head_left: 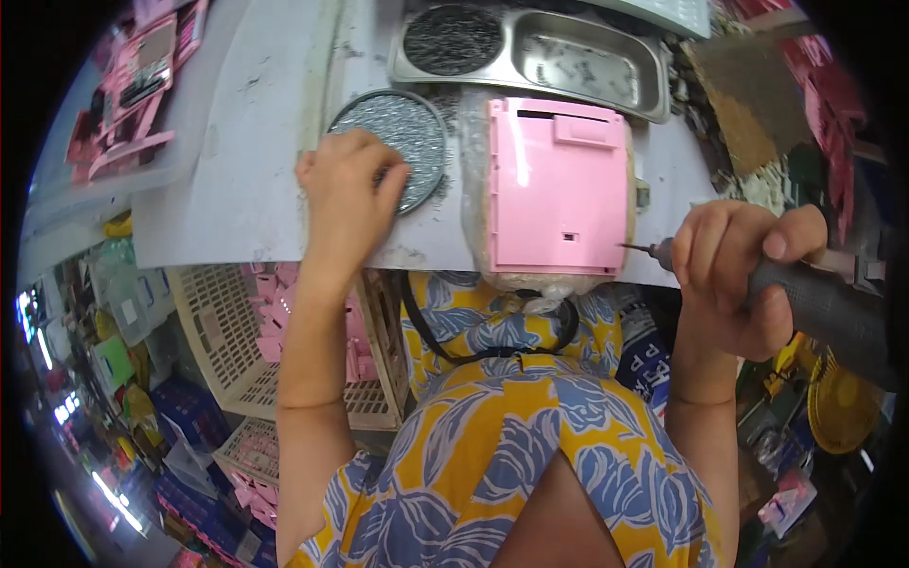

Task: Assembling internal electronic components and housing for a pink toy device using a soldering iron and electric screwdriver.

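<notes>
My left hand reaches over the near left part of a round dish filled with small silvery screws. Its fingers are bent and drawn together, and whatever they pinch is hidden beneath them. A grey electric screwdriver lies in the grip of my right hand. The thin bit points left, close to the lower right edge of a pink plastic housing. That housing rests on a plastic-wrapped pad at the table's near edge. A slot and a raised block show near its far end, with a small dark opening closer to me.
A metal tray behind the housing has two hollows holding small dark and silvery parts. Left of my lap stands a cream crate with pink parts. More pink pieces lie at far left. A brown board stands at right.
</notes>
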The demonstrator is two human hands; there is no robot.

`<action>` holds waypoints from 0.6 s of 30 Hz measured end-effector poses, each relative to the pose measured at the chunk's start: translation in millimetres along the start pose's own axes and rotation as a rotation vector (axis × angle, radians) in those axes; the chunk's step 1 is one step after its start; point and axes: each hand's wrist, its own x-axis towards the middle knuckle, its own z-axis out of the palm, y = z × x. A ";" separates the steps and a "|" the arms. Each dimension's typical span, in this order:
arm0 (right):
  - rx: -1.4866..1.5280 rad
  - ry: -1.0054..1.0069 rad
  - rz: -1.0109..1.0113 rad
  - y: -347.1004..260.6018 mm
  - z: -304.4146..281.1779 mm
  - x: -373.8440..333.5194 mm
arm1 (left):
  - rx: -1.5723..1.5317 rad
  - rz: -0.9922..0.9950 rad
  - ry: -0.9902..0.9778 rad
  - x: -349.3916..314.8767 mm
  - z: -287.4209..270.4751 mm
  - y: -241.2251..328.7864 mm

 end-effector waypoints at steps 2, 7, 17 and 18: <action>-0.040 0.038 -0.032 -0.8 -1.0 -3.1 | -0.054 0.015 0.083 7.9 8.2 -4.9; -0.043 0.187 -0.014 8.2 -3.8 -11.0 | 0.105 -0.021 0.122 28.0 23.5 -27.9; -0.156 0.137 -0.099 31.4 -26.5 -2.8 | -0.736 0.265 -0.046 21.5 10.1 89.6; -0.221 0.133 -0.086 32.4 -27.9 -1.4 | -0.727 0.294 -0.125 20.7 9.8 100.5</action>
